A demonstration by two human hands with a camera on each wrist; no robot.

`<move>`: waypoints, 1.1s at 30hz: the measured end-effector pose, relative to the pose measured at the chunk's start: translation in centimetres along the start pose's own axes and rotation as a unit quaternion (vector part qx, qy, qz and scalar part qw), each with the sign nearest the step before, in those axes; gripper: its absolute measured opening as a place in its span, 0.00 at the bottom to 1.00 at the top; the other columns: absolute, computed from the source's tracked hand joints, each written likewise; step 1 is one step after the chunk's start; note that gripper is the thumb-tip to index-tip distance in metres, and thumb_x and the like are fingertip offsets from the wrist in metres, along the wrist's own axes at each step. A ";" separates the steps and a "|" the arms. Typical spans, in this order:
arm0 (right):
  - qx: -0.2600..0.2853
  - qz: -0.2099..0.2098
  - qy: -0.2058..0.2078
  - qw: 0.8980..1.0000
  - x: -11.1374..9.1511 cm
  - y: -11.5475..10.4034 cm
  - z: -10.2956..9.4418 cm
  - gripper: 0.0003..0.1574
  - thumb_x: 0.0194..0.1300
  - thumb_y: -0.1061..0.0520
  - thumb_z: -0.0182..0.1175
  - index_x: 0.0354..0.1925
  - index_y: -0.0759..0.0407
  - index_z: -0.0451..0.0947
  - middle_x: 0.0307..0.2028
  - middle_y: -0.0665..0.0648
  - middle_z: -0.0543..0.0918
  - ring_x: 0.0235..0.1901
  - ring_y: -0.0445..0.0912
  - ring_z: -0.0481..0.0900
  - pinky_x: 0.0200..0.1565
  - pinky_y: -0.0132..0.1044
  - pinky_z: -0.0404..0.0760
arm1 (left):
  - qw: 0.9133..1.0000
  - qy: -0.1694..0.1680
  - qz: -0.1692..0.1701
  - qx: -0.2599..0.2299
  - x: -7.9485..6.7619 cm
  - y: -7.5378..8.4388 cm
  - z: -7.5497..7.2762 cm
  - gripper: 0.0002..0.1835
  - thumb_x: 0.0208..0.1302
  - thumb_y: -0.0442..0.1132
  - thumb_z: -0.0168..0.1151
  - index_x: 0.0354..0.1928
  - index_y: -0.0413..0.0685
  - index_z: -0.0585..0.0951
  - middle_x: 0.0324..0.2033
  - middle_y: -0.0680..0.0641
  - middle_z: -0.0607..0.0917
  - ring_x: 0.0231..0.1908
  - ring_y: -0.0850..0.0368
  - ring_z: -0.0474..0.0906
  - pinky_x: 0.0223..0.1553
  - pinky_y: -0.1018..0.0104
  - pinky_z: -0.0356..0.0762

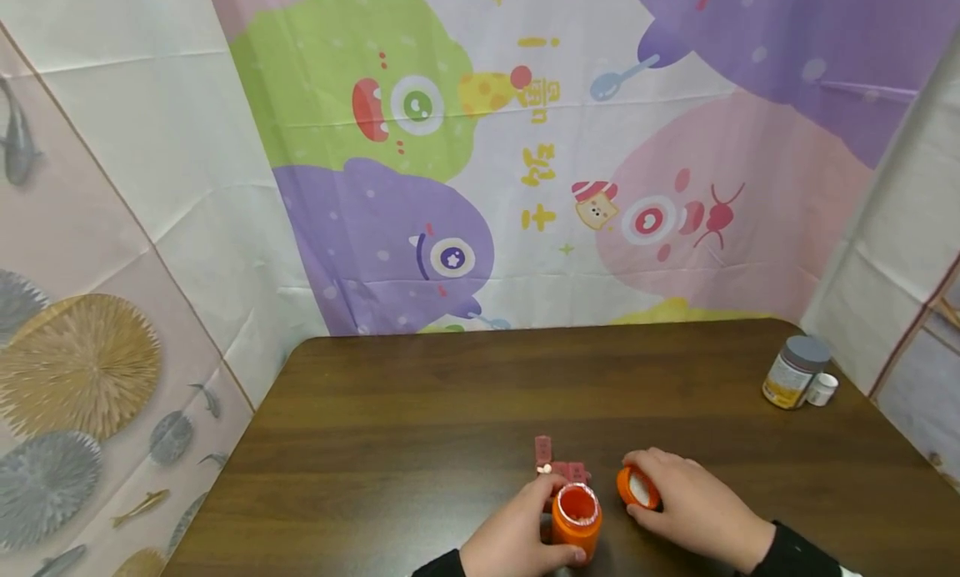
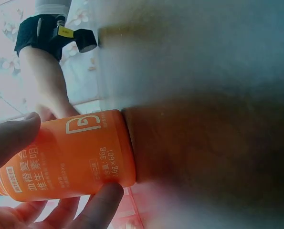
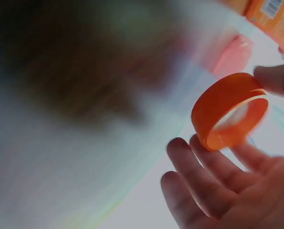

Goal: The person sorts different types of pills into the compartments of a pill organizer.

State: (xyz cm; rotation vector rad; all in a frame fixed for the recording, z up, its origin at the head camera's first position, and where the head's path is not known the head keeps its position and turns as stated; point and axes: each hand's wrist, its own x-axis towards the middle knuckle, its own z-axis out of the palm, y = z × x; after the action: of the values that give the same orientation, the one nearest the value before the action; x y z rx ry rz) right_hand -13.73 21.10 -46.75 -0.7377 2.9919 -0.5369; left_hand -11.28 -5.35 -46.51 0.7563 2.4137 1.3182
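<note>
- In the head view, an orange bottle (image 1: 576,531) stands on the near part of the table (image 1: 420,410), right of its middle. Its cap is off, and its mouth faces up with a ragged, shiny rim.
- The inside of the bottle looks orange-red; some pale spots show low in it, but I cannot tell what they are.
- The left hand (image 1: 517,531) is clamped around this bottle, from its left side.
- The right hand (image 1: 697,498) is to the right, apart from the left one, and pinches the orange cap (image 1: 637,487). A white lining is seen in the cap.
- Just beyond the bottle lie some dark red blocks (image 1: 543,450), with a small pale piece (image 1: 544,469) beside them.
- At the far right, a jar (image 1: 795,373) has its grey lid on; its contents cannot be told. A small white container (image 1: 822,389) stands just beside it.
- In the left wrist view, the thumb and fingers hold the bottle from opposite sides; its print includes "36g".
- In the right wrist view, the cap is between thumb and fingers, its hollow side showing; the other fingers are spread.
</note>
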 end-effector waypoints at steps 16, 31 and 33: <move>0.166 -0.060 0.129 0.976 -0.8 -5.5 -2.7 0.22 0.59 0.38 0.66 0.43 0.44 0.67 0.46 0.42 0.77 0.39 0.36 0.75 0.40 0.39 0.82 | 1.000 0.002 0.007 0.008 -0.1 0.0 0.0 0.33 0.50 0.44 0.76 0.56 0.51 0.70 0.48 0.54 0.77 0.45 0.66 0.74 0.50 0.62 0.78; 0.180 -0.137 0.080 0.971 -0.7 -6.8 -1.7 0.15 0.63 0.41 0.63 0.38 0.42 0.67 0.55 0.48 0.77 0.48 0.41 0.76 0.43 0.42 0.83 | 1.000 -0.016 0.013 -0.011 -0.1 -0.3 -0.2 0.35 0.53 0.43 0.74 0.62 0.53 0.67 0.51 0.54 0.76 0.46 0.67 0.73 0.50 0.64 0.78; 0.176 -0.144 0.080 0.970 -0.7 -6.8 -1.7 0.15 0.63 0.42 0.64 0.38 0.42 0.67 0.55 0.47 0.77 0.48 0.40 0.76 0.42 0.42 0.83 | 1.000 -0.017 0.013 -0.013 0.0 -0.3 -0.3 0.35 0.54 0.43 0.74 0.62 0.53 0.67 0.51 0.54 0.76 0.46 0.68 0.73 0.50 0.64 0.78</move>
State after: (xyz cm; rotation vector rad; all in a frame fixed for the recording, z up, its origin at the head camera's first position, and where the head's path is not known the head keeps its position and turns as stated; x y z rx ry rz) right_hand -10.25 16.35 -42.98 -1.1447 2.8115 -1.1554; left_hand -11.46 -5.70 -46.62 0.7985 2.3634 1.3322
